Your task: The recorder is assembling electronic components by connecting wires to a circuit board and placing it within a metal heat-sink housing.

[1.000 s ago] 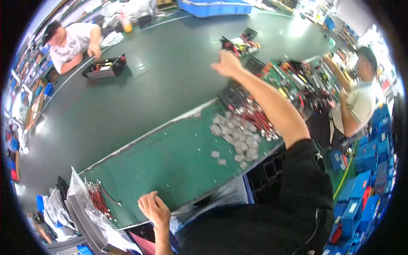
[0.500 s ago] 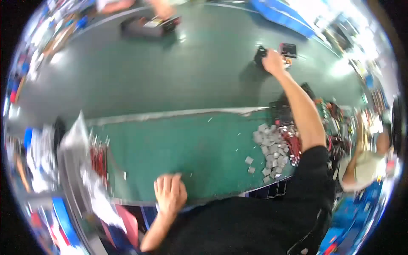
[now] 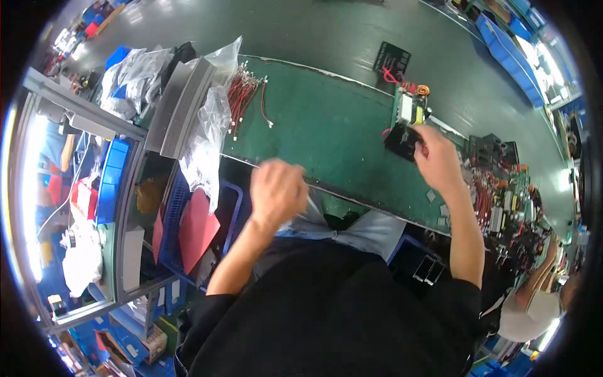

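My right hand (image 3: pixel 438 157) is closed on the black end panel (image 3: pixel 402 141) of a circuit board (image 3: pixel 405 108). The board carries a copper-coloured ring coil (image 3: pixel 423 90), a white block and a yellow part. Red wires run from its far end to a second black panel (image 3: pixel 392 58) with slots. The assembly hangs over the green mat's far right part; whether it touches the mat is unclear. My left hand (image 3: pixel 276 191) is over the table's near edge, nearest to the bare mat (image 3: pixel 308 119). Its fingers look bent but are blurred, and nothing shows in them.
Red wires with white connectors (image 3: pixel 244 94) lie at the mat's left, beside grey metal profiles (image 3: pixel 182 107) and clear plastic bags (image 3: pixel 213 119). Several circuit boards and wires (image 3: pixel 502 195) crowd the right side. A blue bin (image 3: pixel 510 56) stands far right. Another person (image 3: pixel 534 308) is at the right edge.
My view has swung round. My right hand has brought the black-panelled assembly from the far grey surface back nearer to me. My left hand has come off the mat's near edge.
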`<state>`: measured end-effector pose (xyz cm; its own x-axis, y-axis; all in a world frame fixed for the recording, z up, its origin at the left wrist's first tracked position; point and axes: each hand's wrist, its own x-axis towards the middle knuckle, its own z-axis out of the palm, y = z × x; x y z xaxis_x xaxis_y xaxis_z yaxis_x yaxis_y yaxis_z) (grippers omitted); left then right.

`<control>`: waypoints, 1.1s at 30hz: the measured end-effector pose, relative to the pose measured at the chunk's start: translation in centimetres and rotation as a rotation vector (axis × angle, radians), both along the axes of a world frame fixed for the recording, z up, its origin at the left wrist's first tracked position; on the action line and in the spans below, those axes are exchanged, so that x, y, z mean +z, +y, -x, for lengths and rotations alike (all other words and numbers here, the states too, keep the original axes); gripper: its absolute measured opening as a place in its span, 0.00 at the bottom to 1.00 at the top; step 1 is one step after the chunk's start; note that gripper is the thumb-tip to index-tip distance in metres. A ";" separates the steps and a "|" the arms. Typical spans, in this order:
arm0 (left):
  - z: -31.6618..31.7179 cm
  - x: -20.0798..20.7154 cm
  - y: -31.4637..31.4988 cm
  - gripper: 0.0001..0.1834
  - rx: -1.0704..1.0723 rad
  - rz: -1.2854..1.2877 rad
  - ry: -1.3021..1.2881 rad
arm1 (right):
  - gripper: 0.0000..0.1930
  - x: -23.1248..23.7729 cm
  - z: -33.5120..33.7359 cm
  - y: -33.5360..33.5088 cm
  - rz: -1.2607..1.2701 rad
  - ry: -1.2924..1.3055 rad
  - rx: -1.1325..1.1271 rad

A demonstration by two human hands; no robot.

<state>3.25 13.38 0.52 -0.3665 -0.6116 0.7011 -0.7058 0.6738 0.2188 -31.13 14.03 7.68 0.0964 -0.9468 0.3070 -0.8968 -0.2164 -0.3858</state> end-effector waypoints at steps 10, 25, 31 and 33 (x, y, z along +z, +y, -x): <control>-27.9 6.9 -19.6 0.22 0.853 -0.664 -0.298 | 0.19 -5.6 -8.1 10.5 0.193 -1.580 -0.516; -10.7 18.3 -14.0 0.15 -0.224 -0.690 -0.132 | 0.15 -6.4 -6.2 0.6 -0.087 -2.004 -0.702; 1.5 10.4 -16.6 0.12 -0.547 -0.678 -0.310 | 0.16 -2.9 -3.6 2.8 -0.213 -2.052 -0.585; 3.4 7.9 -18.0 0.11 -0.586 -0.514 -0.391 | 0.17 -2.3 -2.9 4.2 -0.208 -2.071 -0.587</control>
<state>-0.17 -4.62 8.46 -0.8779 -0.4554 0.1482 -0.3647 0.8364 0.4092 -28.18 18.21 5.34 -0.3864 -0.7603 -0.5221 0.7918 0.0169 -0.6105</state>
